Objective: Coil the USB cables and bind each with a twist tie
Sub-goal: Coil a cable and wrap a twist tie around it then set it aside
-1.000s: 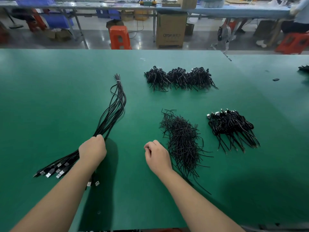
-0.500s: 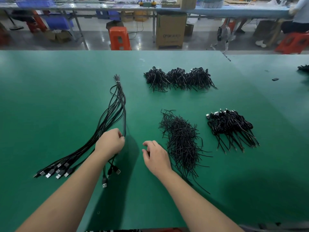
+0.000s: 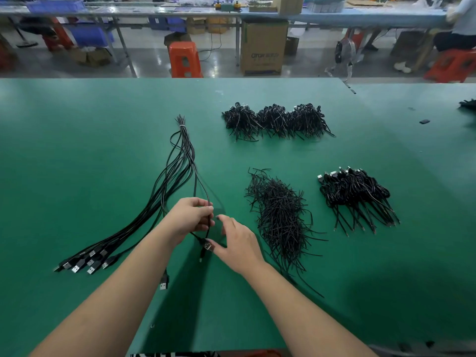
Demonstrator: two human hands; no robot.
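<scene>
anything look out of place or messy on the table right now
Mostly orderly. One USB plug lies apart from the fanned plugs, near the left forearm, and a small dark piece sits alone at far right; I cannot tell what it is.

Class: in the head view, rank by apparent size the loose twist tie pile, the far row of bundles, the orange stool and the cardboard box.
1. Twist tie pile and far row of bundles: too alike to rank; nearness inflates the pile.
2. Cardboard box.
3. Orange stool.
</scene>
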